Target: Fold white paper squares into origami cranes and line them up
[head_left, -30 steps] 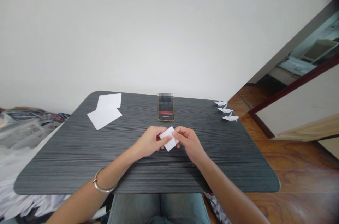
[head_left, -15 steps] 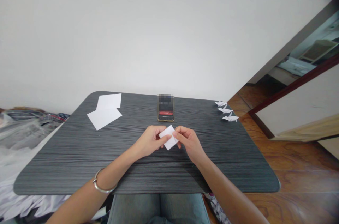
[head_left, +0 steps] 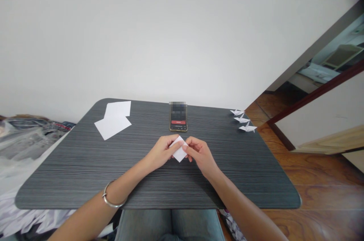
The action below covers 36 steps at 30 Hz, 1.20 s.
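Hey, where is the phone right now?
In the head view the phone lies at the table's far middle, just beyond the folded paper, between loose sheets on the left and paper cranes on the right.

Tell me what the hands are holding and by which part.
A small folded white paper: left hand pinches its left side, right hand its right side.

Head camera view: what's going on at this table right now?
A seated person holds a small folded white paper between both hands, low over the middle of a dark striped table. The left hand and the right hand each pinch it with their fingers. A phone lies flat just behind it. Two plain white sheets overlap at the far left, and three small paper cranes stand in a row at the far right corner.
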Motion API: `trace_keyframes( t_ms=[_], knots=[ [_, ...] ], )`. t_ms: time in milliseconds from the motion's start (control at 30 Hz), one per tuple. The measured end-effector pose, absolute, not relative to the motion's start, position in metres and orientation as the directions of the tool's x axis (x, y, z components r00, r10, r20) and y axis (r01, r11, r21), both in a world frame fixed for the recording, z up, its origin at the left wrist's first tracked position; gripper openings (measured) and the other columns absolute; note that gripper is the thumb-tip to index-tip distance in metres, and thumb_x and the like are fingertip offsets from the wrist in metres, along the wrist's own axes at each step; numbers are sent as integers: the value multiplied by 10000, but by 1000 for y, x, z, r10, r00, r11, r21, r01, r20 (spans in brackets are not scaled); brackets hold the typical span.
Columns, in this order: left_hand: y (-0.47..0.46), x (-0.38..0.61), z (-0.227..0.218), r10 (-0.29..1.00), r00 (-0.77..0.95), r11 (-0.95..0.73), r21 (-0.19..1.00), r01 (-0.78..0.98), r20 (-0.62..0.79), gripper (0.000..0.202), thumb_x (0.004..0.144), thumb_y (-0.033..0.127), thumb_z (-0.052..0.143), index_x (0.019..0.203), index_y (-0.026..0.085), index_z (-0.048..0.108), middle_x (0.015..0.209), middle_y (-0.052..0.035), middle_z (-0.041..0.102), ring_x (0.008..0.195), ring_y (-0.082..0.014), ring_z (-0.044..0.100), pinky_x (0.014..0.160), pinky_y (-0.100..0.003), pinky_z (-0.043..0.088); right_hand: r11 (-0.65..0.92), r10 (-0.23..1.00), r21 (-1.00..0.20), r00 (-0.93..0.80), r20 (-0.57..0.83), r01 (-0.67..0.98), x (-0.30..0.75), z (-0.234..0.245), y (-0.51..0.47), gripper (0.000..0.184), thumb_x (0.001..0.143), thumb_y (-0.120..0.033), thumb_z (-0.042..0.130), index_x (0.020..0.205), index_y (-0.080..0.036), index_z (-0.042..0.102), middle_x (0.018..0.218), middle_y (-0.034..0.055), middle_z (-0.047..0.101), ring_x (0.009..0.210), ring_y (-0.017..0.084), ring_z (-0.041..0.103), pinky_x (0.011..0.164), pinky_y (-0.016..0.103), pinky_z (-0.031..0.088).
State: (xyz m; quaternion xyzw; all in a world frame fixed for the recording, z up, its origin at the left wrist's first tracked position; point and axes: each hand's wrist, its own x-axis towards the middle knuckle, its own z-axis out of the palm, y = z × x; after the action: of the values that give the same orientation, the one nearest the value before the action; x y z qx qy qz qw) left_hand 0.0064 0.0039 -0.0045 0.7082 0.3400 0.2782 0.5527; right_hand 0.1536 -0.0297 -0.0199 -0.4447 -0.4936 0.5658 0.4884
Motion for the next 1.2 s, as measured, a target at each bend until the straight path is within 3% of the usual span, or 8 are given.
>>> trace_keyframes(
  t_ms=[267, 767, 1067, 1200],
  knots=[
    [2, 7, -5, 840, 536, -235, 948, 216, 86, 346, 833, 367, 398, 589, 132, 468, 529, 31, 452, 493, -79, 389, 467, -184, 297, -51, 988, -992, -150, -34, -115, 152, -19, -31, 241, 696, -355, 610, 589, -175, 491, 475, -52, 482, 391, 60, 375, 367, 175, 284],
    [4, 5, -7, 895, 427, -186, 978, 95, 129, 324, 842, 325, 408, 574, 145, 428, 513, 51, 392, 469, -65, 342, 460, -183, 274, -12, 989, -998, -147, -2, -63, 156, -21, -33, 200, 732, -301, 588, 603, -168, 515, 486, -36, 525, 408, 66, 423, 367, 163, 299],
    [5, 5, -9, 926, 364, -147, 985, 95, 103, 412, 835, 406, 382, 517, 145, 410, 453, 47, 385, 421, -64, 326, 417, -187, 257, -19, 991, -998, -135, -10, -61, 153, -20, -34, 197, 729, -278, 592, 602, -162, 496, 519, -31, 549, 404, 64, 497, 352, 147, 317],
    [8, 4, -11, 939, 327, -122, 992, 29, 105, 431, 852, 446, 311, 627, 131, 501, 498, 27, 442, 442, -82, 385, 418, -189, 310, -35, 994, -997, -107, -27, -73, 152, -19, -34, 189, 722, -273, 599, 608, -159, 501, 512, -35, 558, 384, 59, 511, 338, 136, 321]
  ],
)
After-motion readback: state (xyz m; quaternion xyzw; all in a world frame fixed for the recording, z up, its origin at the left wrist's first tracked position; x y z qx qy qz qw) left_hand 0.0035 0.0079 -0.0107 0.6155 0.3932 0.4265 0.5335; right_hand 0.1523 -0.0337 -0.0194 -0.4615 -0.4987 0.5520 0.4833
